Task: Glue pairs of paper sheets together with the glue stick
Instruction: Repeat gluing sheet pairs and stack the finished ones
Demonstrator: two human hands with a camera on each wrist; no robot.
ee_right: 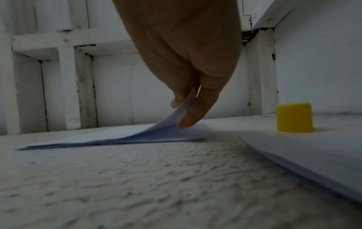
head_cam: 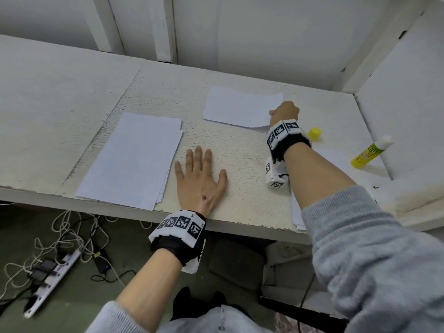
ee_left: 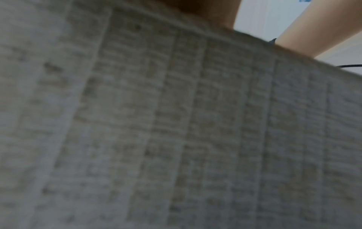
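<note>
Three lots of paper: a stack [head_cam: 134, 157] just left of the flat, spread left hand [head_cam: 200, 179], a sheet [head_cam: 236, 108] whose near corner the right hand [head_cam: 284, 112] pinches and lifts, and sheets [ee_right: 313, 158] under the right forearm. One uncapped glue stick [head_cam: 370, 152] and one yellow cap [head_cam: 314, 133] lie right of that hand, near the side wall [head_cam: 406, 92].

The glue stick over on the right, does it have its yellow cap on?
No. The glue stick lies on the table with its white tip bare, and the yellow cap stands apart from it near the right hand.
</note>
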